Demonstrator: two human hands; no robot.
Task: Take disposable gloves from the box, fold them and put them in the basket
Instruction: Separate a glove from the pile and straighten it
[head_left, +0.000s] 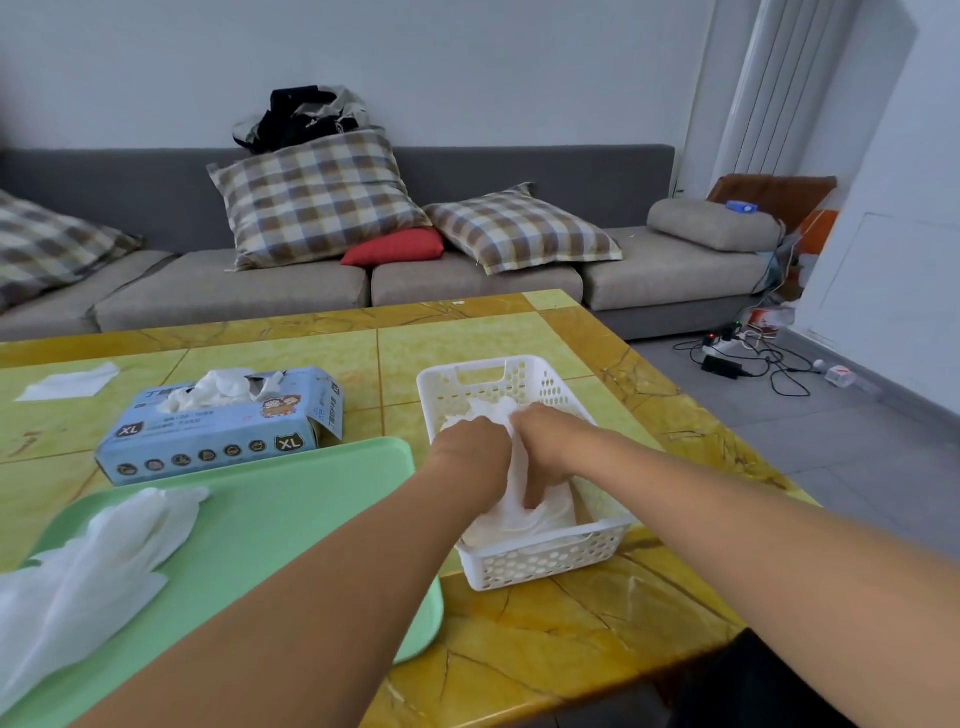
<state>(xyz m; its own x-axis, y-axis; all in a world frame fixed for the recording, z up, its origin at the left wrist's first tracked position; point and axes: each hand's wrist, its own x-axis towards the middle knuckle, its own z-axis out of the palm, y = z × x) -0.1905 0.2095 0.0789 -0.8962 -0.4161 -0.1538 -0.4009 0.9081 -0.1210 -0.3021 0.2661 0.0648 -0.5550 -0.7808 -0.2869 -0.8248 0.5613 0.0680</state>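
Both my hands are inside the white perforated basket at the table's right. My left hand and my right hand hold a white folded glove between them, fingers curled down into it, on top of other white gloves in the basket. The blue glove box, marked XL, lies left of the basket with white gloves sticking out of its top opening. Loose unfolded white gloves lie on the green tray at the front left.
A white sheet lies at the table's far left. The yellow-green table ends just right of the basket. Behind it stands a grey sofa with plaid cushions. Cables and a power strip lie on the floor at right.
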